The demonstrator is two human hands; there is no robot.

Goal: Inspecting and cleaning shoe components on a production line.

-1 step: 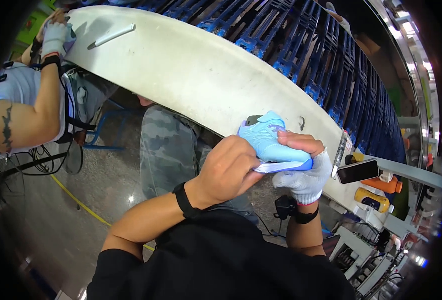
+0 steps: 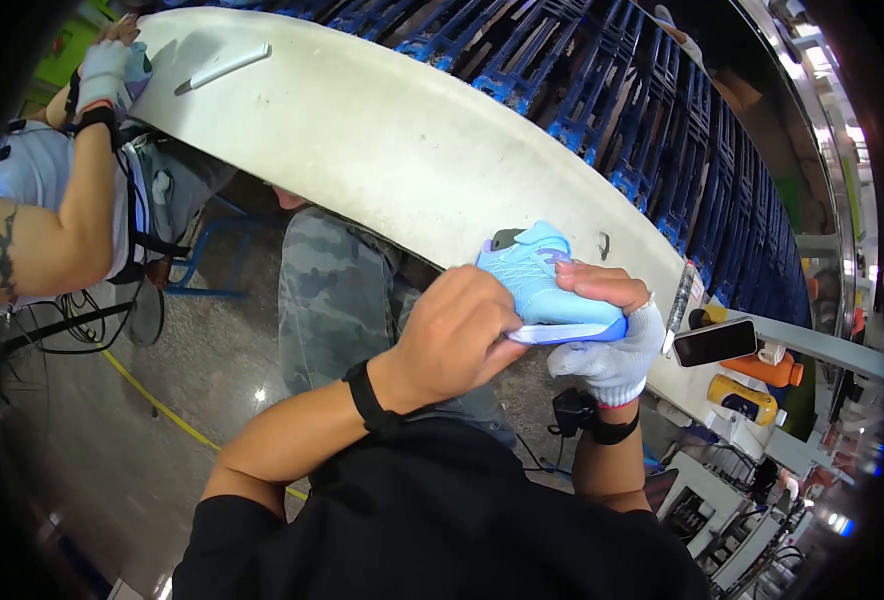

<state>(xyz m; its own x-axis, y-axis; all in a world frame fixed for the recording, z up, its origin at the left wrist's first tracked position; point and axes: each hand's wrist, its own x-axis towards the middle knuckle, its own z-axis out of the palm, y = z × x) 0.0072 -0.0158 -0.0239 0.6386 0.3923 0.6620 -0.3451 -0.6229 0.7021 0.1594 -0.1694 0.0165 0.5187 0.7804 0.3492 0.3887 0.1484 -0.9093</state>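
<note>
A light blue shoe with a blue and white sole is held at the near edge of the white table. My right hand, in a white glove with bare fingertips, wraps round one end of the shoe, its fingers on the upper. Bare and closed, my left hand pinches the edge of the sole from the other side. The fingertips of that hand are partly hidden. A dark opening shows at the shoe's far left end.
A white pen-like tool lies on the long curved table. Blue racks run behind it. A phone, an orange bottle and a yellow bottle are at right. A co-worker's gloved hand works at far left.
My hands and the shoe are almost unmoved; the lifted look of the sole's edge by my left fingers is slightly less. The co-worker's arm has shifted a little left.
</note>
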